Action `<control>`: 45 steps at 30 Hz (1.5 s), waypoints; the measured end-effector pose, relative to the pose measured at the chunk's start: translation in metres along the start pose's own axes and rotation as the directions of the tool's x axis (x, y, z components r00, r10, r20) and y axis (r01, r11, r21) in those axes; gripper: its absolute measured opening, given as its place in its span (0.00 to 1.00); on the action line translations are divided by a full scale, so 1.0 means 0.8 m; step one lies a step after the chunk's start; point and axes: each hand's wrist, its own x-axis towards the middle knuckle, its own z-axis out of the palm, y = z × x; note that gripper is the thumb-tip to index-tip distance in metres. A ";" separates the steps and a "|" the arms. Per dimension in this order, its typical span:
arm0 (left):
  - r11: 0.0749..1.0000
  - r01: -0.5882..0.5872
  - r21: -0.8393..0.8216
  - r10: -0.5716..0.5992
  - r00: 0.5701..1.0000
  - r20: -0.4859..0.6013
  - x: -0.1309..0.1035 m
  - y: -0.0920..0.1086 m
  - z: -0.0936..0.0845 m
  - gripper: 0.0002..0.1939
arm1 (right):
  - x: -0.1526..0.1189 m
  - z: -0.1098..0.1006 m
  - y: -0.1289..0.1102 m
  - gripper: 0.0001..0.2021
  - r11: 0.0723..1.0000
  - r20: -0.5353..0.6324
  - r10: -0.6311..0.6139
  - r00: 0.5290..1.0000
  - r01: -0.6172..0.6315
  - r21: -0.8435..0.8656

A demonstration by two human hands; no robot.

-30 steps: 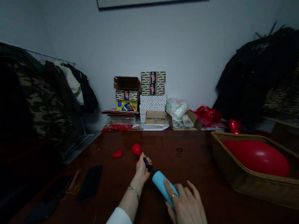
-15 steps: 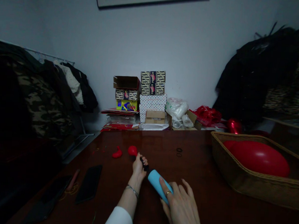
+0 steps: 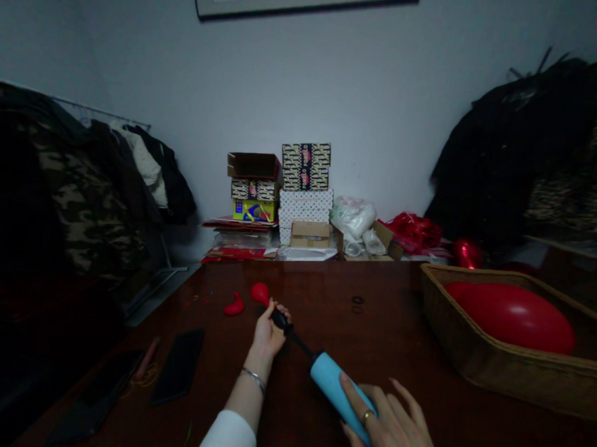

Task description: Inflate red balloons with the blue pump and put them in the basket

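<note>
A hand balloon pump (image 3: 333,383) with a light blue barrel lies slanted between my hands over the table. My left hand (image 3: 270,329) is closed round its black nozzle end, and a small, partly filled red balloon (image 3: 259,293) sticks out beyond the fingers. My right hand (image 3: 391,422) grips the blue barrel, with some fingers lifted. Between the two hands the thin black rod shows, drawn out of the barrel. Left of the balloon, a limp red balloon (image 3: 234,305) rests on the table, touched by neither hand.
A wicker basket (image 3: 471,362) with large red balloons (image 3: 518,315) stands on the right. Two black rings (image 3: 357,300) lie mid-table. A dark phone (image 3: 178,366), another dark flat object (image 3: 97,393) and yellowish rubber bands (image 3: 145,375) lie left. Boxes (image 3: 305,214) are stacked behind the table.
My right hand has pulled the blue barrel back to the lower right, exposing more rod. My left hand has shifted slightly left and up with the nozzle and the balloon.
</note>
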 end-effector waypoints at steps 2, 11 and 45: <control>1.000 -0.001 -0.023 0.002 1.000 0.031 -0.001 0.000 0.000 0.10 | 0.000 -0.001 0.001 0.27 1.000 0.002 0.009 1.000 -0.009 0.004; 0.986 -0.137 0.091 0.141 0.989 -0.037 -0.010 -0.028 0.012 0.13 | 0.019 0.007 -0.022 0.29 0.983 0.106 0.158 0.982 -0.166 0.078; 0.975 -0.168 0.142 0.190 0.969 -0.160 0.020 0.007 0.020 0.13 | 0.010 -0.013 -0.009 0.29 1.000 0.039 0.006 0.999 -0.007 0.001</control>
